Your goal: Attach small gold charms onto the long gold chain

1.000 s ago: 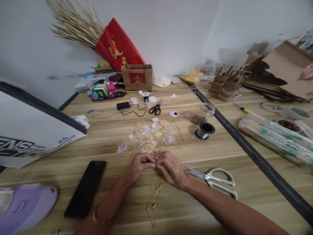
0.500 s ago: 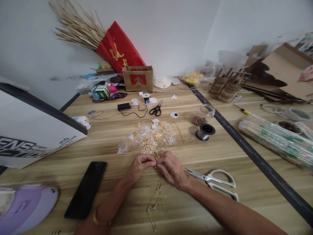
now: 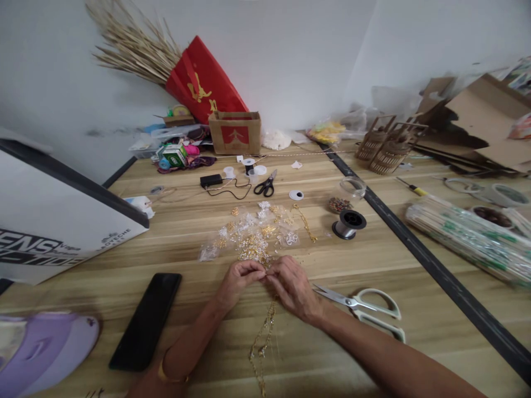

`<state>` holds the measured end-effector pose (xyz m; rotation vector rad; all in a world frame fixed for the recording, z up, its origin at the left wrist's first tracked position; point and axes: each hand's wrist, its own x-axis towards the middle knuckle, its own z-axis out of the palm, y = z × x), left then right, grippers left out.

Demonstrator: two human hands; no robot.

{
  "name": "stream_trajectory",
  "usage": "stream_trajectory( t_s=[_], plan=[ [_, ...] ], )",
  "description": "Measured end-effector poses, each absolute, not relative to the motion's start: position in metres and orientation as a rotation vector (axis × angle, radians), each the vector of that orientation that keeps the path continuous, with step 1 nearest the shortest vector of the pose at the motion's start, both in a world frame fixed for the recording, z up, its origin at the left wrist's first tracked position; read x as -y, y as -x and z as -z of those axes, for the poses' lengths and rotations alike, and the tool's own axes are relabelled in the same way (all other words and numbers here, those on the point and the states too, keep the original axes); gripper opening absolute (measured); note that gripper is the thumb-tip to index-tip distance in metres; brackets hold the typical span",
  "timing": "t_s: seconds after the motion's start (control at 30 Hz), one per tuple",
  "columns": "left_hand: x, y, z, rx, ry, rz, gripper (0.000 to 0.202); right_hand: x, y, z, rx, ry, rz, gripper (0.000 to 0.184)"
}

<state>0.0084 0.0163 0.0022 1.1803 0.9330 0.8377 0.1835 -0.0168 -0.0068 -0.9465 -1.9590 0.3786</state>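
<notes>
My left hand (image 3: 239, 280) and my right hand (image 3: 293, 288) meet fingertip to fingertip at the middle of the table. Both are closed in a pinch; whatever sits between the fingertips is too small to make out. A gold beaded chain (image 3: 262, 351) trails over the wood from under my right hand toward the front edge, and a thin clear line shows faintly beside it. Just beyond my fingers lies a heap of gold and clear beads (image 3: 254, 247) on small plastic bags. White-handled scissors (image 3: 352, 302) rest to the right of my right hand, blades toward it.
A wire spool (image 3: 348, 224) and a bead jar (image 3: 346, 194) stand at the right. Black-handled scissors (image 3: 265, 186) lie farther back. To the left are a phone (image 3: 146, 320), a purple and white object (image 3: 50, 348) and a large white box (image 3: 62, 221). Wrapped sticks (image 3: 468, 237) lie far right.
Almost nothing differs. Both hands keep the same pinch at the same spot, and the whole view has shifted very slightly.
</notes>
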Motion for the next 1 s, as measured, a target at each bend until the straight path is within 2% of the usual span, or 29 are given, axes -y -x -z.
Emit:
stream_trajectory(
  t_s=[1.0],
  plan=[
    [-0.0145,-0.0118,-0.0018,-1.004,-1.300,-0.884,0.017,0.0154,-0.1818,0.0054,1.879,1.070,-0.479,0.008]
  ],
)
